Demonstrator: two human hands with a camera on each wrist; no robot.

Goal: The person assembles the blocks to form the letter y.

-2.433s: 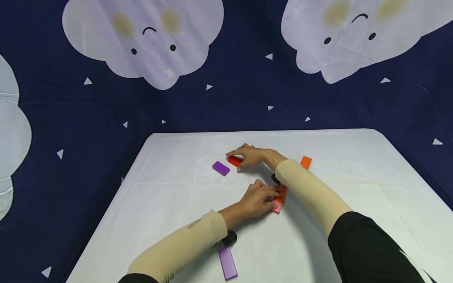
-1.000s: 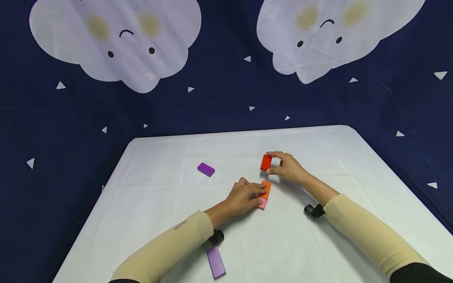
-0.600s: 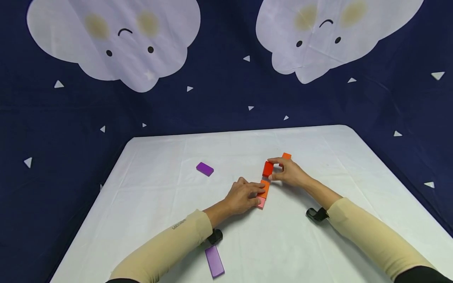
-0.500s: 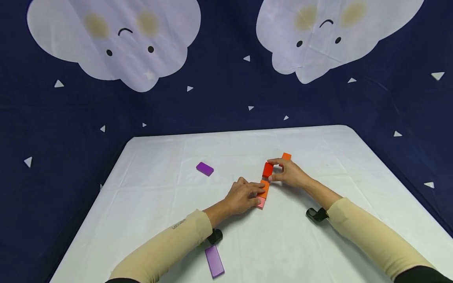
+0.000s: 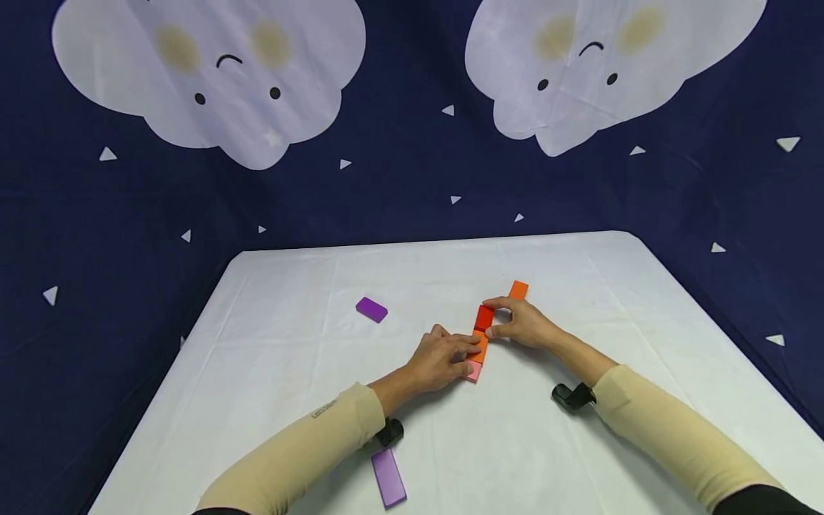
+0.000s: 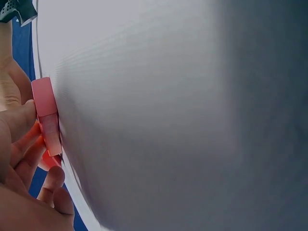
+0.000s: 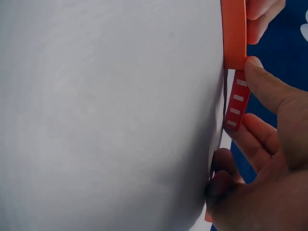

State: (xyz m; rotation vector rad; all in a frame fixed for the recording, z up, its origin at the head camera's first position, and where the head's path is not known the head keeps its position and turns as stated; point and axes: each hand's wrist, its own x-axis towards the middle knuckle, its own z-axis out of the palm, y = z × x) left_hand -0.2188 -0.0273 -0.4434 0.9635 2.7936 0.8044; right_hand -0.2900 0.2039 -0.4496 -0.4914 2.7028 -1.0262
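Observation:
My right hand point(image 5: 524, 325) pinches a red block point(image 5: 484, 317) between thumb and fingers. Its near end sits right at the far end of an orange block point(image 5: 478, 350). White marks run along the side of the red block point(image 7: 237, 101) in the right wrist view. My left hand point(image 5: 434, 363) holds that orange block from the left, fingers over it and thumb on a pink block point(image 5: 474, 371). The pink block point(image 6: 44, 96) lies end to end with the orange one, so the three form a slanting row on the white table.
A second orange block point(image 5: 518, 290) lies beyond my right hand, partly covered by it. A dark purple block point(image 5: 371, 310) is at the back left, and a long light purple block point(image 5: 389, 478) near my left forearm. A navy cloud-print cloth point(image 5: 412, 193) hangs behind the white table point(image 5: 290, 343).
My right hand picked the red block up from beside the dark purple one, carried it right, then drew it nearer to the orange block's end. My left hand kept its hold.

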